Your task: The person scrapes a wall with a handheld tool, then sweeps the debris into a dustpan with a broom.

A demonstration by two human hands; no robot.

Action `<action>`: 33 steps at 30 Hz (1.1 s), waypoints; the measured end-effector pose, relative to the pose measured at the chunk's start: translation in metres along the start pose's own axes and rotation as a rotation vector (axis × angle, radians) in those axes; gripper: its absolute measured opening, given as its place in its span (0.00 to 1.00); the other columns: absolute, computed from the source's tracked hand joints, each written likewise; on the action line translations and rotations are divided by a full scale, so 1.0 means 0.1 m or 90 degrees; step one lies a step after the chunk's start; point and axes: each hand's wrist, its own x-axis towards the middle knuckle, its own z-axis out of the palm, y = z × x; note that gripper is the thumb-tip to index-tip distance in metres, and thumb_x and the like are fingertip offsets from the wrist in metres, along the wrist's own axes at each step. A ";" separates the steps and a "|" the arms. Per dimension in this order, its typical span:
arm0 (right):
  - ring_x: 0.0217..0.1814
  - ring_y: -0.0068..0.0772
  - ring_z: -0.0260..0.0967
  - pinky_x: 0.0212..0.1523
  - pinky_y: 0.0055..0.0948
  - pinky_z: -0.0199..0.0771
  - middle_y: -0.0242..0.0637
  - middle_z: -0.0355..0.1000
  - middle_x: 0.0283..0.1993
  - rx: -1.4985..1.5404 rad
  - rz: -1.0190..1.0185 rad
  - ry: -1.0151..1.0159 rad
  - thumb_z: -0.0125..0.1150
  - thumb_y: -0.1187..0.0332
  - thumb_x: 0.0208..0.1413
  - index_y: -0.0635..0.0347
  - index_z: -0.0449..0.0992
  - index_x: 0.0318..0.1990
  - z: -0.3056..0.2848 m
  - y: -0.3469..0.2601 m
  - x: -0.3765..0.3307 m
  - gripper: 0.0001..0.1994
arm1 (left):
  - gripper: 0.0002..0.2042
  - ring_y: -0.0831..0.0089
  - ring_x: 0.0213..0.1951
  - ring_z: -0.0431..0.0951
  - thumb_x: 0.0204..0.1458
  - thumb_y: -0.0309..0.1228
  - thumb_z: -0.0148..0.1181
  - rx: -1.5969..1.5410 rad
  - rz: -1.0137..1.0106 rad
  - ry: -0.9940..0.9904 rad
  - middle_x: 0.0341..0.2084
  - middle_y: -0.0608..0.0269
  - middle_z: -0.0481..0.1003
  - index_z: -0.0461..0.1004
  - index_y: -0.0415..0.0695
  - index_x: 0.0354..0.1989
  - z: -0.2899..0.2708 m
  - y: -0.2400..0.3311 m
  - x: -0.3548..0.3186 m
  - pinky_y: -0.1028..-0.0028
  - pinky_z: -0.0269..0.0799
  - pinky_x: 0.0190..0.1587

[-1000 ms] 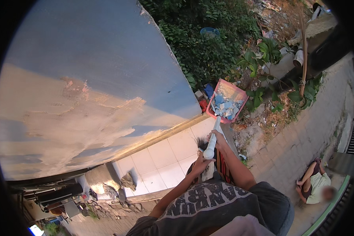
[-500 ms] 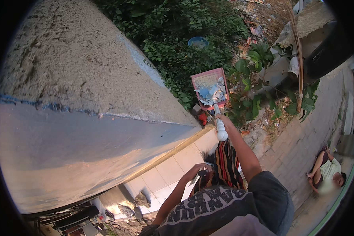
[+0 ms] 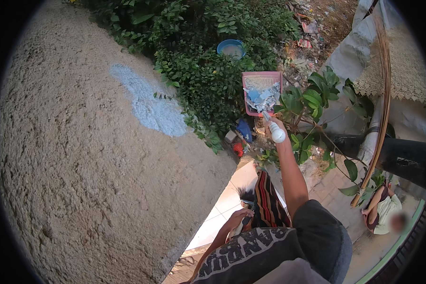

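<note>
My right hand [image 3: 275, 128] is closed round the pale handle of a pink long-handled dustpan [image 3: 262, 74], its arm stretched out ahead. In the pan lie blue and whitish flakes [image 3: 265, 97], like peeled paint. Low at my body, my left hand [image 3: 239, 217] is closed round a broom whose dark bristles [image 3: 245, 193] show just beyond it; most of its handle is hidden. The dustpan hangs beside green bushes [image 3: 199, 61], apart from the broom.
A rough cement wall top [image 3: 80, 142] fills the left. Leafy branches [image 3: 312, 102], a bundle of thin sticks [image 3: 381, 104] and a black pipe [image 3: 407, 158] stand at right. A blue basin [image 3: 231, 48] sits among the bushes. Another person [image 3: 383, 208] sits at lower right.
I have moved forward along the wall, so more of its top shows. The dustpan, still held, is farther past the wall's corner and a little straighter. Both hands keep their grip.
</note>
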 end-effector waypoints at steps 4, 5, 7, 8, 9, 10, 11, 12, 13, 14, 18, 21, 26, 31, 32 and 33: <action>0.27 0.34 0.71 0.31 0.29 0.81 0.48 0.69 0.32 0.061 -0.159 -0.044 0.53 0.78 0.54 0.65 0.64 0.35 0.46 -0.58 0.59 0.05 | 0.11 0.64 0.49 0.72 0.62 0.28 0.44 -0.226 -0.027 -0.004 0.46 0.51 0.72 0.73 0.34 0.37 -0.01 0.05 0.13 0.66 0.69 0.51; 0.29 0.36 0.72 0.35 0.31 0.81 0.49 0.70 0.33 0.161 -0.044 -0.004 0.50 0.79 0.55 0.66 0.66 0.37 0.57 -0.79 0.69 0.04 | 0.11 0.63 0.49 0.72 0.62 0.28 0.44 -0.242 -0.026 0.001 0.46 0.50 0.72 0.73 0.35 0.37 -0.03 0.07 0.16 0.65 0.70 0.50; 0.32 0.39 0.73 0.38 0.34 0.81 0.48 0.70 0.35 0.150 -0.089 -0.004 0.47 0.76 0.57 0.68 0.67 0.41 0.72 -1.03 0.86 0.07 | 0.12 0.62 0.49 0.72 0.62 0.29 0.44 -0.262 -0.005 0.013 0.47 0.49 0.71 0.73 0.35 0.37 -0.06 0.13 0.23 0.64 0.72 0.50; 0.33 0.41 0.74 0.39 0.35 0.80 0.48 0.71 0.35 0.114 -0.132 0.006 0.46 0.74 0.57 0.68 0.68 0.42 0.80 -1.15 0.92 0.09 | 0.12 0.62 0.49 0.72 0.62 0.30 0.45 -0.242 -0.025 0.034 0.47 0.49 0.71 0.72 0.35 0.38 -0.08 0.17 0.26 0.64 0.72 0.51; 0.33 0.41 0.74 0.39 0.36 0.80 0.47 0.71 0.35 0.104 -0.179 0.057 0.45 0.73 0.58 0.68 0.68 0.42 0.86 -1.26 0.98 0.09 | 0.12 0.62 0.50 0.72 0.62 0.31 0.45 -0.247 -0.048 0.045 0.47 0.48 0.71 0.72 0.35 0.37 -0.09 0.20 0.28 0.64 0.72 0.51; 0.34 0.41 0.74 0.39 0.37 0.80 0.47 0.71 0.35 0.121 -0.204 0.059 0.44 0.73 0.58 0.67 0.68 0.43 0.93 -1.41 1.03 0.09 | 0.12 0.61 0.50 0.72 0.62 0.31 0.45 -0.241 -0.050 0.056 0.47 0.48 0.71 0.72 0.35 0.37 -0.11 0.23 0.31 0.63 0.72 0.52; 0.34 0.41 0.74 0.39 0.38 0.80 0.46 0.71 0.35 0.091 -0.193 0.032 0.44 0.72 0.58 0.66 0.69 0.43 0.99 -1.54 1.08 0.10 | 0.12 0.61 0.50 0.71 0.62 0.31 0.45 -0.230 -0.041 0.066 0.47 0.48 0.71 0.72 0.35 0.37 -0.12 0.26 0.33 0.63 0.72 0.53; 0.35 0.40 0.74 0.38 0.39 0.80 0.46 0.71 0.35 0.068 -0.203 0.031 0.43 0.71 0.58 0.66 0.69 0.43 1.06 -1.68 1.14 0.10 | 0.12 0.61 0.51 0.71 0.62 0.31 0.45 -0.255 -0.056 0.069 0.47 0.48 0.70 0.72 0.35 0.37 -0.13 0.29 0.35 0.62 0.71 0.53; 0.35 0.40 0.74 0.38 0.39 0.80 0.45 0.71 0.35 0.048 -0.231 0.055 0.42 0.70 0.58 0.65 0.69 0.43 1.13 -1.85 1.20 0.11 | 0.12 0.61 0.51 0.71 0.62 0.32 0.45 -0.277 -0.061 0.071 0.47 0.48 0.70 0.73 0.35 0.37 -0.13 0.30 0.37 0.62 0.71 0.54; 0.35 0.40 0.74 0.38 0.40 0.80 0.45 0.72 0.36 0.024 -0.259 0.081 0.42 0.70 0.59 0.64 0.70 0.43 1.20 -2.02 1.26 0.11 | 0.12 0.61 0.52 0.71 0.62 0.32 0.45 -0.294 -0.053 0.064 0.48 0.48 0.70 0.73 0.35 0.37 -0.13 0.31 0.38 0.62 0.71 0.55; 0.37 0.40 0.75 0.37 0.43 0.79 0.43 0.72 0.36 -0.104 -0.377 0.191 0.39 0.67 0.60 0.62 0.71 0.43 1.48 -2.89 1.51 0.13 | 0.13 0.61 0.53 0.70 0.62 0.32 0.46 -0.239 -0.046 0.086 0.48 0.49 0.70 0.73 0.35 0.39 -0.12 0.37 0.38 0.61 0.68 0.58; 0.42 0.45 0.75 0.39 0.49 0.78 0.43 0.73 0.42 -0.182 -0.446 0.176 0.33 0.67 0.61 0.61 0.70 0.48 1.63 -3.57 1.58 0.17 | 0.13 0.62 0.54 0.69 0.61 0.32 0.46 -0.292 -0.073 0.113 0.49 0.49 0.70 0.74 0.35 0.39 -0.13 0.49 0.38 0.63 0.66 0.59; 0.46 0.50 0.73 0.42 0.49 0.77 0.56 0.63 0.52 -0.183 -0.637 0.230 0.51 0.77 0.49 0.76 0.46 0.61 1.82 -4.31 1.62 0.32 | 0.12 0.68 0.52 0.70 0.62 0.32 0.46 -0.229 -0.109 0.185 0.49 0.57 0.71 0.74 0.39 0.42 -0.26 0.74 0.31 0.73 0.69 0.49; 0.45 0.49 0.73 0.42 0.41 0.77 0.56 0.65 0.52 -0.348 -0.756 0.309 0.58 0.71 0.47 0.83 0.53 0.57 2.17 -4.54 1.68 0.32 | 0.12 0.69 0.51 0.70 0.61 0.33 0.46 -0.268 -0.124 0.172 0.48 0.57 0.71 0.74 0.40 0.41 -0.40 0.71 0.35 0.74 0.68 0.47; 0.44 0.48 0.73 0.42 0.40 0.77 0.56 0.67 0.50 -0.393 -0.777 0.314 0.60 0.70 0.47 0.83 0.56 0.56 2.23 -4.54 1.68 0.32 | 0.12 0.70 0.50 0.70 0.61 0.33 0.46 -0.271 -0.126 0.167 0.48 0.58 0.72 0.74 0.40 0.41 -0.41 0.68 0.38 0.74 0.68 0.47; 0.43 0.47 0.74 0.41 0.39 0.77 0.55 0.68 0.49 -0.436 -0.797 0.321 0.62 0.69 0.46 0.84 0.59 0.54 2.27 -4.53 1.67 0.31 | 0.12 0.70 0.50 0.70 0.61 0.33 0.46 -0.273 -0.131 0.162 0.47 0.58 0.72 0.73 0.40 0.41 -0.43 0.64 0.40 0.74 0.68 0.46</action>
